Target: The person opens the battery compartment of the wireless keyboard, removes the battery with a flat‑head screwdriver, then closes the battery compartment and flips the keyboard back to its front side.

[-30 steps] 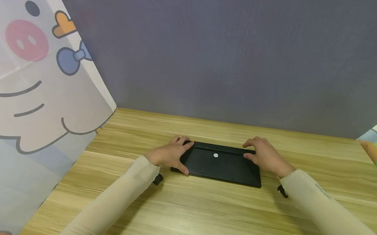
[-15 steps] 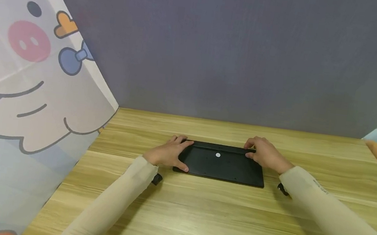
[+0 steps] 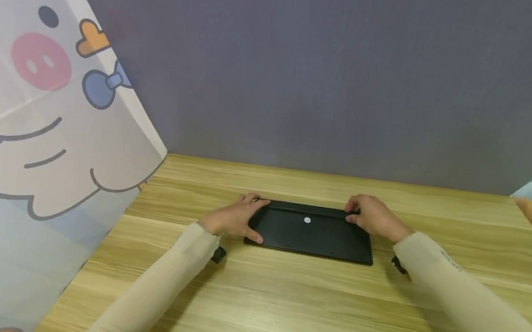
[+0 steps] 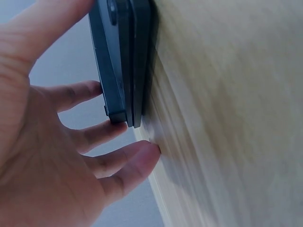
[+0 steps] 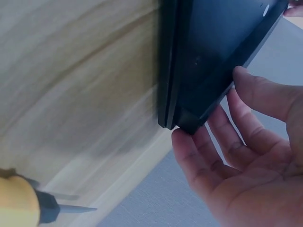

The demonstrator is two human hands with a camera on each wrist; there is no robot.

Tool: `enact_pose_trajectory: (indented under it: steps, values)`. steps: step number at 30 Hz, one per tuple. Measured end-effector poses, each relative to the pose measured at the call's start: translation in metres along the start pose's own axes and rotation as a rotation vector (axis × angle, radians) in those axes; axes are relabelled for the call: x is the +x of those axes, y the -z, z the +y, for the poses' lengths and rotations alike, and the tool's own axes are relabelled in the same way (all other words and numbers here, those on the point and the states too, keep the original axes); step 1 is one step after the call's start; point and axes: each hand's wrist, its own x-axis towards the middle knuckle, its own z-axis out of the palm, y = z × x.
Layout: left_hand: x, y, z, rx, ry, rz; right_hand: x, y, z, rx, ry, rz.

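A black keyboard (image 3: 309,235) lies with its underside up on the wooden table, with a raised ridge along its far edge and a small white round sticker. My left hand (image 3: 232,218) spans its left end, thumb at the near edge and index finger by the far corner. In the left wrist view, two fingertips touch the end of the keyboard (image 4: 111,61) while others reach past it toward the wood. My right hand (image 3: 374,218) pinches the far right corner, thumb on the ridge and fingers curled behind it. Keys are hidden beneath.
A yellow-handled tool (image 5: 19,201) with a dark collar and thin pointed metal tip lies left of the right hand in the right wrist view. Behind the table (image 3: 278,311) stands a grey partition (image 3: 307,71). A cartoon-printed panel (image 3: 62,163) borders the left side.
My right index finger has curled in from a more extended pose to the keyboard's far edge. The left hand has shifted slightly left, while the keyboard stays nearly in place.
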Motion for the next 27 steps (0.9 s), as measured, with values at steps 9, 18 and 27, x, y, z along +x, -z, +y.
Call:
enact_pose_trajectory:
  steps: [9, 18, 27]
  values:
    - [-0.001, -0.002, 0.0, 0.034, 0.003, 0.002, 0.006, 0.001, -0.001, -0.01, 0.009, -0.047]
    - [0.001, -0.003, 0.001, 0.062, 0.008, -0.006, 0.015, 0.008, 0.0, -0.003, 0.018, -0.15]
    - [0.003, -0.003, 0.003, 0.084, 0.023, -0.019, 0.02, 0.013, 0.003, -0.031, 0.041, -0.195]
